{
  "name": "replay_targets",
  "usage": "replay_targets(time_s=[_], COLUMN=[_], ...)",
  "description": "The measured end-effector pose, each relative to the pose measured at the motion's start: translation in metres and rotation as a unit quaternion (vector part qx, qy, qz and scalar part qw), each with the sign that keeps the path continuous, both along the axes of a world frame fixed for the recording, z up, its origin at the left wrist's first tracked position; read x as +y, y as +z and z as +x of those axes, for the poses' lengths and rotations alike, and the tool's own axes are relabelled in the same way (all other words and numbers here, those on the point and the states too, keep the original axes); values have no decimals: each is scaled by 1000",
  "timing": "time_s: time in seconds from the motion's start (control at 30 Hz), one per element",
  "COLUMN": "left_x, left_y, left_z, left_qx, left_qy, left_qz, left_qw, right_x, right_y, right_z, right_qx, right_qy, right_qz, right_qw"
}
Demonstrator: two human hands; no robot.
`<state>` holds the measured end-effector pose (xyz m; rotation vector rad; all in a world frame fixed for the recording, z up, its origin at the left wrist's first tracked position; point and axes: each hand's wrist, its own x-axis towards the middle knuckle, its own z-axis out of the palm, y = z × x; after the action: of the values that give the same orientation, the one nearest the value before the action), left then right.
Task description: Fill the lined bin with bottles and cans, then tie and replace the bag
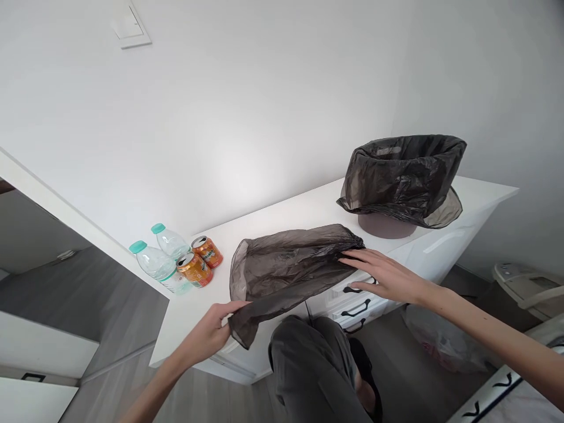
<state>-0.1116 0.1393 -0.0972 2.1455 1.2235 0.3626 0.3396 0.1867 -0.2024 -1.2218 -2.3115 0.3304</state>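
Note:
A dark translucent plastic bag (pixel 291 261) lies spread on the white cabinet top, its near edge hanging over the front. My left hand (pixel 215 332) pinches the bag's near left corner between thumb and fingers. At the bag's bunched right end, my right hand (pixel 381 273) rests with fingers apart, its fingertips touching the plastic. Farther right stands a bin (pixel 385 226) lined with another dark bag (pixel 403 182), which is folded over its rim.
Two clear bottles with teal caps (pixel 154 262) (pixel 171 241) and two orange cans (pixel 195 270) (pixel 208 251) stand at the cabinet's left end. A wall rises behind. Below right are a plastic bag (pixel 445 338) on the floor and a pale chair (pixel 529 285).

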Motion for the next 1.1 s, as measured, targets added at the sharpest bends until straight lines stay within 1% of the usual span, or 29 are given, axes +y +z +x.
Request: replay_targets(time_s=[0.1, 0.17, 0.23, 0.27, 0.33, 0.37, 0.4, 0.43, 0.47, 0.53, 0.57, 0.63, 0.7, 0.73, 0.8, 0.87, 0.93, 1.03, 1.1], left_x=[3, 12, 25, 32, 44, 48, 50, 51, 51, 50, 51, 56, 68, 78, 99, 122, 141, 156, 156], left_y=[30, 47, 62, 68, 73, 73, 69, 63, 54, 28, 13, -19, -49, -62, -81, -91, -92, -80, -70], left_z=[-5, -5, 0, 5, 22, 33, 46, 61, 77, 109, 123, 146, 160, 162, 159, 146, 124, 85, 63], left_qx=[-24, -18, 4, 16, 30, 31, 31, 34, 43, 76, 93, 122, 145, 153, 166, 178, 188, 197, 198], left_qy=[46, 94, 166, 206, 265, 272, 260, 228, 182, 88, 54, 10, -15, -21, -18, -5, 15, 47, 70], left_qz=[-3, 36, 116, 171, 292, 346, 389, 415, 425, 405, 387, 351, 315, 296, 258, 221, 201, 203, 211], left_qw=[999, 995, 979, 963, 919, 898, 883, 880, 886, 907, 916, 928, 938, 943, 952, 959, 961, 958, 955], right_x=[0, 3, 8, 12, 20, 25, 30, 36, 42, 54, 59, 68, 74, 75, 75, 73, 69, 59, 50], right_y=[0, 2, 6, 9, 13, 14, 16, 16, 16, 16, 17, 18, 21, 23, 27, 31, 35, 41, 45], right_z=[-1, -3, -8, -12, -20, -24, -28, -31, -35, -41, -43, -49, -54, -57, -59, -59, -57, -52, -50], right_qx=[-3, -3, -5, -9, -25, -35, -43, -51, -59, -72, -78, -87, -92, -94, -98, -103, -101, -86, -68], right_qy=[8, 9, 5, -3, -29, -48, -68, -87, -102, -124, -135, -153, -167, -171, -173, -174, -173, -177, -185], right_qz=[25, 40, 45, 45, 38, 32, 24, 11, -8, -52, -73, -108, -133, -143, -156, -162, -169, -180, -187], right_qw=[1000, 999, 999, 999, 999, 998, 996, 995, 993, 988, 985, 978, 972, 970, 968, 966, 965, 964, 962])
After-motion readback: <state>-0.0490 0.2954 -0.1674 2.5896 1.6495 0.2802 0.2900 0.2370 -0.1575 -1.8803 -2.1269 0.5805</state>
